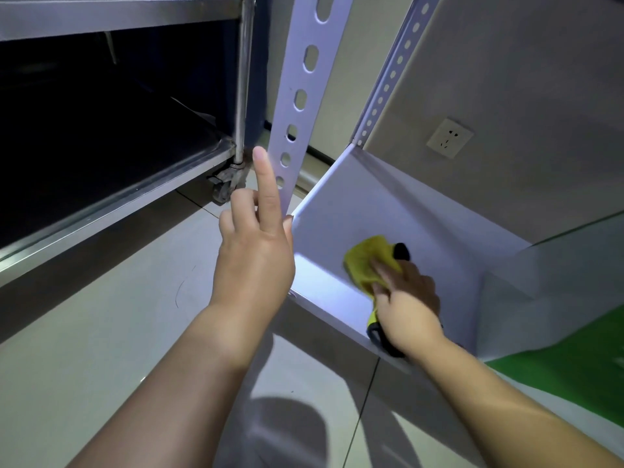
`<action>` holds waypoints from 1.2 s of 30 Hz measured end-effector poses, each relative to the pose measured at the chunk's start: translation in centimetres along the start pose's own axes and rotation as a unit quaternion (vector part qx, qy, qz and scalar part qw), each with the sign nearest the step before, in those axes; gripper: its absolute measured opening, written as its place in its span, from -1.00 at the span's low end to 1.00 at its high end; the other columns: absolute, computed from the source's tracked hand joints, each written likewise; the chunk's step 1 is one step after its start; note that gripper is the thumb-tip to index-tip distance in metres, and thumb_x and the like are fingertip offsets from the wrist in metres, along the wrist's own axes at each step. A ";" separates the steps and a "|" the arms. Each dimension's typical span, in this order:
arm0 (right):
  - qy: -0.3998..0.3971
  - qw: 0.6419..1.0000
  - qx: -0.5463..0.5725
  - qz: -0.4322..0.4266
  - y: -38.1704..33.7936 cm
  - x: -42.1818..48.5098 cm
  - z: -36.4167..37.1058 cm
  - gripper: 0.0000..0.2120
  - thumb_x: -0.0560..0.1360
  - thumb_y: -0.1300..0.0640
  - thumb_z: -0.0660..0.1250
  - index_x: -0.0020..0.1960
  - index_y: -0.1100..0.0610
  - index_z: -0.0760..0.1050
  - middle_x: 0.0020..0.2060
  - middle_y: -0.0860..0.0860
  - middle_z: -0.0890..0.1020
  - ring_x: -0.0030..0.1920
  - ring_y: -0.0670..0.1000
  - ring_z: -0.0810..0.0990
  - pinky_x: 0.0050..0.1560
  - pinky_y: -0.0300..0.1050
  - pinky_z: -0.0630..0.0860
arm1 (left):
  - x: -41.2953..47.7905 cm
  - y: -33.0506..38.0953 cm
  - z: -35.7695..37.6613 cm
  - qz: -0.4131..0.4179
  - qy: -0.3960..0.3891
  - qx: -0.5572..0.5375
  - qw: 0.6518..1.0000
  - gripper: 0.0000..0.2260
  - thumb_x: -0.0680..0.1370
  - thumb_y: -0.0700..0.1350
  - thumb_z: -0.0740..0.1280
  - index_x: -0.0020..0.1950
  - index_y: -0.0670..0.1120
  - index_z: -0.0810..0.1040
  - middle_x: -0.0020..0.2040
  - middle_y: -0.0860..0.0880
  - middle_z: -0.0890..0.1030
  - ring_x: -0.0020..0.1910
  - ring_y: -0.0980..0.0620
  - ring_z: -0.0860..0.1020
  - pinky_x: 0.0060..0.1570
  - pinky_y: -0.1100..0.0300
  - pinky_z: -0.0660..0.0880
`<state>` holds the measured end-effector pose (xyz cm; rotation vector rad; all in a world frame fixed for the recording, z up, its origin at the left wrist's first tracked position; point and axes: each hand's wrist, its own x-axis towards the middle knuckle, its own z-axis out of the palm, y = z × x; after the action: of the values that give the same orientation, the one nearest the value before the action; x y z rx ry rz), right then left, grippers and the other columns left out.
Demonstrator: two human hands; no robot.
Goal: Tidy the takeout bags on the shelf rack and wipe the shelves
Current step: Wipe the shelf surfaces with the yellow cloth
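A white shelf (388, 211) of the rack sits low, near the floor. My right hand (405, 298) presses a yellow cloth with black trim (364, 258) flat on the shelf near its front edge. My left hand (253, 244) is beside the rack's white perforated front post (300, 96), index finger pointing up, the other fingers curled, the thumb side touching the shelf's left corner. A white and green takeout bag (553, 298) stands on the shelf to the right of the cloth.
A stainless steel cart (111, 201) on a caster wheel (224, 185) stands to the left of the rack. A second perforated post (391, 72) runs up the back. A wall socket (449, 138) is on the wall behind. Tiled floor lies below.
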<state>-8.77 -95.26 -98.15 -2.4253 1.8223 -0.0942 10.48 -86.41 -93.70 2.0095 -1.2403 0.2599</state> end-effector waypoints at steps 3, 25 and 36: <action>-0.004 0.986 0.041 0.159 -2.4 2.2 -0.1 -0.67 0.57 0.01 0.13 0.32 -0.19 0.31 0.41 0.06 0.20 0.18 0.19 0.29 0.09 0.01 0.24 | 0.0 0.0 0.1 0.004 0.009 -0.006 1.000 -0.33 0.56 -0.17 0.25 0.48 -0.29 -0.11 -0.02 -0.21 0.41 -0.20 -0.03 0.25 -0.15 0.19 0.29; 0.031 0.999 0.034 0.012 -8.8 6.2 0.8 -0.70 0.54 0.00 0.16 0.27 -0.15 0.36 0.25 0.09 0.32 0.10 0.21 0.34 0.03 0.02 0.29 | -0.3 0.2 0.4 -0.015 0.017 -0.059 0.998 -0.29 0.54 -0.21 0.29 0.48 -0.14 -0.16 -0.02 -0.21 0.39 -0.18 -0.06 0.28 -0.11 0.11 0.36; -0.016 0.976 0.109 -0.188 -5.1 -2.7 0.5 -0.67 0.56 0.07 0.22 0.30 -0.18 0.44 0.27 -0.03 0.42 0.12 0.17 0.35 0.09 -0.03 0.29 | -0.2 0.7 -0.6 -0.022 -0.001 -0.089 0.996 -0.31 0.54 -0.23 0.28 0.50 -0.18 -0.11 0.01 -0.25 0.42 -0.14 -0.15 0.39 -0.15 0.03 0.44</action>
<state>-4.63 -91.28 -98.04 -2.5572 1.2430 -0.2675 9.89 -86.03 -93.02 1.8811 -1.1757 0.1214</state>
